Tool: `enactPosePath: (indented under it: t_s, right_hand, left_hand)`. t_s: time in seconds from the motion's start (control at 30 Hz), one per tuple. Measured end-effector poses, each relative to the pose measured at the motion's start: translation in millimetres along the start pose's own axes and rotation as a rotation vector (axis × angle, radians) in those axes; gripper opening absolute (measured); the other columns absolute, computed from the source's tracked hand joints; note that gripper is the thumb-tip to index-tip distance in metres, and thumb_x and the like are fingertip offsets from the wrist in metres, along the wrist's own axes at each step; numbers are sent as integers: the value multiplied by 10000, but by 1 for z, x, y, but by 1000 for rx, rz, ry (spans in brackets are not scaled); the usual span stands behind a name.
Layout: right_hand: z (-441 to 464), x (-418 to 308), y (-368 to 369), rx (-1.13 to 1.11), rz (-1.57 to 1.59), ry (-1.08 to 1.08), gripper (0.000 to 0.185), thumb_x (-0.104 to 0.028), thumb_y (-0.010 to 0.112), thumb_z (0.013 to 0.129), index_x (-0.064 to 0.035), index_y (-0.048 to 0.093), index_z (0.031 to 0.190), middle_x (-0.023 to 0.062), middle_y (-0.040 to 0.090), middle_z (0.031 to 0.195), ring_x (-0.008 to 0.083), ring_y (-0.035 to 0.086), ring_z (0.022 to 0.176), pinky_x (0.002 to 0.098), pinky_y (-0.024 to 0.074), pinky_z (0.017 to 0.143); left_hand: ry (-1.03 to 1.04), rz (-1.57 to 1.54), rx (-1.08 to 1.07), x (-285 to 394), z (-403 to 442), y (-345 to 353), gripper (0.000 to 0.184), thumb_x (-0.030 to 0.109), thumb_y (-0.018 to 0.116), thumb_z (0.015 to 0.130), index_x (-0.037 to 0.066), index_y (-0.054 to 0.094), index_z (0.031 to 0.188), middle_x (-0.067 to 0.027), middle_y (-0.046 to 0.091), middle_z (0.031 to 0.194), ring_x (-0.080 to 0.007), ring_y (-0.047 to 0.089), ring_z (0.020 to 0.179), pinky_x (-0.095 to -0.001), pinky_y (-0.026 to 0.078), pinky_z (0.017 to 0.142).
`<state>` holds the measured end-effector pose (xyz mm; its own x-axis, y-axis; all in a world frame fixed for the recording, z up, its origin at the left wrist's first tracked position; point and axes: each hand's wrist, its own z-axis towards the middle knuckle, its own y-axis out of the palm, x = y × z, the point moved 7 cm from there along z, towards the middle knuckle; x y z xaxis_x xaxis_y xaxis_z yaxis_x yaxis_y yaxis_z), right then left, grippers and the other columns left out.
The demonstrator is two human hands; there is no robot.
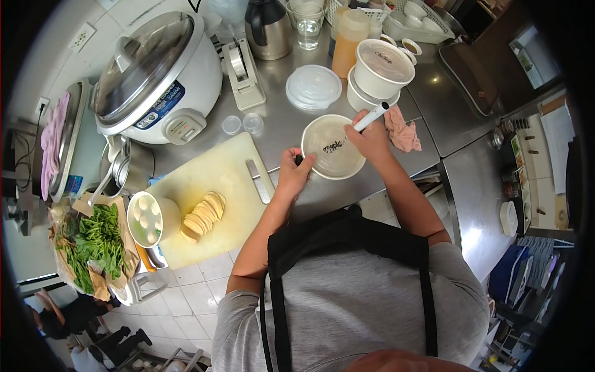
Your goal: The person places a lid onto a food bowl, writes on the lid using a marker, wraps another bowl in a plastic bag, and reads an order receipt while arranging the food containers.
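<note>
Holding the round lidded bowl [334, 162] between two hands over the steel counter [282, 127], just in front of the black apron [347, 242]. Gripping its left rim with the left hand [293, 173], laying the thumb over the near left edge of the lid and bending the other fingers around the wall. Showing also a small dark thing [299, 160] at the left fingers, just beside the rim, but being unable to tell what. Pinching a white marker [372, 116] narrowly in the right hand [374, 137], at the far right edge of the bowl, pointing its rear end up toward the far right. Hiding the marker's tip behind those fingers, so being unable to tell whether it is touching the lid. Having the black writing [333, 146] lying mid-lid, between the hands and clear of the fingers. Working near a stack of two lidded bowls [383, 68] on the far right and a crumpled pink cloth [403, 130] just right of the right hand. Facing a pile of clear lids [313, 87] beyond the held bowl, and two small clear cups [253, 123] to its far left. Standing near a cutting board [223, 164] on the left, bearing yellow slices [203, 217], with a white tub [171, 221] of pale balls sitting at its left side
</note>
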<state>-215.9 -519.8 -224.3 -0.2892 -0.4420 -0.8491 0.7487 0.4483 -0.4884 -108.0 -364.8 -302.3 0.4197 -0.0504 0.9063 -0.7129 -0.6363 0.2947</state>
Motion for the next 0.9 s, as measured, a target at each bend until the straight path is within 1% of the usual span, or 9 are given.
enactPosePath:
  t_s: [0.23,0.27,0.37,0.43,0.5,0.57,0.73,0.83,0.9]
  right_hand:
    - [-2,-3,-1,-45,21,1,166,-116,584,684,-44,434,684,42,487,532,122,478,491,266,380,468]
    - [-3,-7,-1,-51,-6,-12,171,-117,586,689,-44,432,686,34,487,537,110,472,496,259,378,468]
    - [0,-4,-3,35,283,2,176,-134,581,733,-46,429,724,11,497,585,72,465,531,225,366,465]
    - [-6,-26,10,-110,483,54,173,-155,564,776,-49,426,780,-18,465,604,38,426,536,188,333,456]
    - [-13,-47,25,-223,599,12,169,-155,559,784,-53,424,801,-29,442,598,26,404,526,175,315,450]
    - [-23,-69,37,-309,509,-9,140,-140,552,778,-51,445,793,-32,431,609,33,397,550,188,322,470]
    - [-39,-88,78,-552,332,-190,101,-121,539,771,-47,473,753,-27,440,616,51,417,578,215,340,488]
    - [-35,-87,89,-655,522,-94,140,-164,499,799,-49,477,725,-20,443,603,63,417,548,226,333,472]
    - [-31,-89,95,-615,397,-86,219,-204,447,823,-51,459,667,-8,421,553,71,405,514,236,321,457]
  left_hand:
    - [-14,12,-3,-1,-1,-1,334,170,613,752,22,372,929,-13,458,643,-69,405,482,-204,348,421]
    - [44,109,28,-3,2,-6,362,174,627,738,20,369,940,-13,452,643,-78,408,500,-215,357,443]
    - [240,379,115,4,6,-15,415,163,648,712,22,355,970,-14,444,652,-88,405,535,-228,366,487]
    - [364,534,157,36,-18,-9,409,126,636,716,36,341,985,-17,449,667,-73,390,533,-212,347,486]
    - [347,499,69,42,-25,-4,445,96,635,699,41,322,1011,-23,439,687,-87,399,585,-232,357,537]
    - [371,453,-4,53,-33,5,457,88,626,700,43,311,1028,-28,442,699,-94,404,587,-244,362,531]
    - [524,559,14,71,-53,0,478,61,579,703,48,288,1083,-73,484,673,-173,479,570,-281,382,525]
    - [507,597,13,83,-66,-12,497,58,560,703,56,285,1117,-86,508,647,-223,514,562,-305,398,533]
    - [483,603,35,85,-70,-16,512,61,556,703,62,284,1136,-87,525,642,-237,527,558,-312,405,537]
